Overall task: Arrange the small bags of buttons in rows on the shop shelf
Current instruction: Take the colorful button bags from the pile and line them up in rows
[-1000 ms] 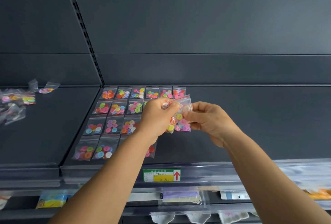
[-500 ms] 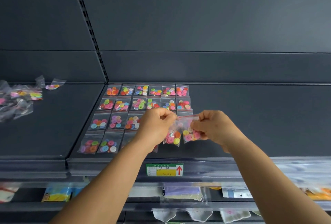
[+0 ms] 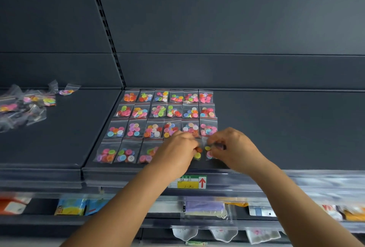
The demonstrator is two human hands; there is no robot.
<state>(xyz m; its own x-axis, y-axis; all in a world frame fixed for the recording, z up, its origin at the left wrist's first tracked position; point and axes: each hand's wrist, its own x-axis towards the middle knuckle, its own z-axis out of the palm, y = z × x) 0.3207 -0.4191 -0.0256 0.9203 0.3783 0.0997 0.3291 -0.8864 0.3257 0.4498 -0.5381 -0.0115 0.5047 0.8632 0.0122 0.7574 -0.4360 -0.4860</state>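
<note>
Two small clear bags of buttons are being held low over the front row of the dark shop shelf (image 3: 276, 128). One bag (image 3: 198, 153) is being pinched at its upper edge by the fingers (image 3: 194, 144) of the left hand (image 3: 177, 152), which are closed together on the plastic; most of this bag is being hidden by the hand, and only orange and yellow buttons are being shown at its right edge. The second bag (image 3: 209, 153) is being gripped at its top by the fingers (image 3: 214, 144) of the right hand (image 3: 235, 149), likewise closed on it. The two bags are being kept just beside each other, between the two hands, near the shelf's front lip. Whether they are touching the shelf surface cannot be told.

Behind and to the left, the arranged bags (image 3: 158, 111) are being displayed flat in rows, edges nearly touching, each transparent with a red seal strip and filled with mixed buttons in pink, orange, green, blue, yellow and white. A loose pile of unsorted bags (image 3: 25, 104) is being shown on the neighbouring shelf panel at the far left, well apart. A green and yellow price label (image 3: 190, 182) with a red arrow is being shown on the shelf's front rail, below the hands.
</note>
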